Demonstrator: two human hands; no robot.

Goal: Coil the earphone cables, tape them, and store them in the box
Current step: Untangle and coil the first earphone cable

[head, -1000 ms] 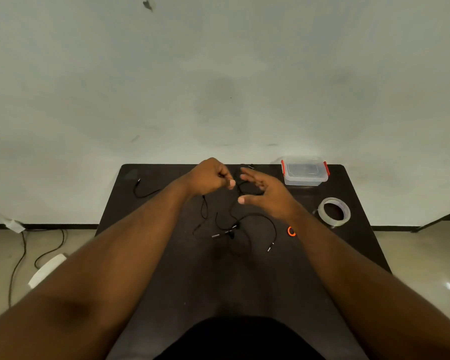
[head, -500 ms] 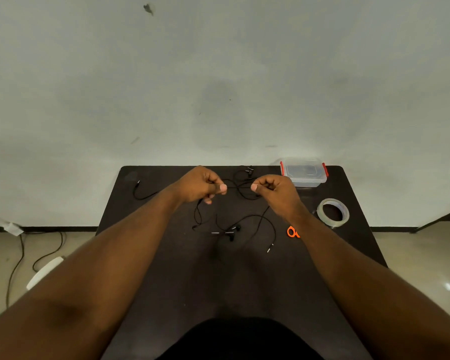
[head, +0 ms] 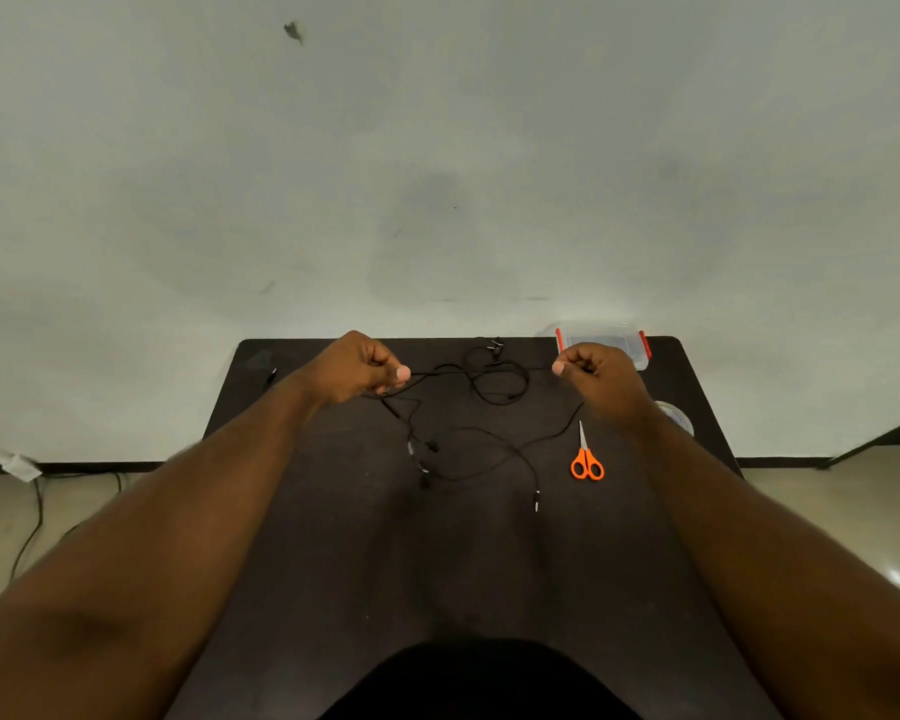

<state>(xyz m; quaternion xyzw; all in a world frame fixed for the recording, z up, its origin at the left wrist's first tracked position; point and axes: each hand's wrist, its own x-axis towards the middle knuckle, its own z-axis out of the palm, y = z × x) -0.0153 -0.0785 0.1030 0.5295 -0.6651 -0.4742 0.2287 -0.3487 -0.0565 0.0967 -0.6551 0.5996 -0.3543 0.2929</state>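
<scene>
Black earphone cable (head: 481,373): pinched taut above table (head: 489,563) between left hand (head: 357,371) and right hand (head: 593,374), left of clear box (head: 642,350). Best untangled before coiling evenly.

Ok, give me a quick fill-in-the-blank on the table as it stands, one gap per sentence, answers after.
1. The left hand and right hand pinch a black earphone cable stretched ____ them.
2. The scissors have ____ handles.
3. The clear box with red clips sits at the table's far ____ corner.
4. The tape roll is partly hidden by the ____ wrist.

Answers: between; orange; right; right
</scene>
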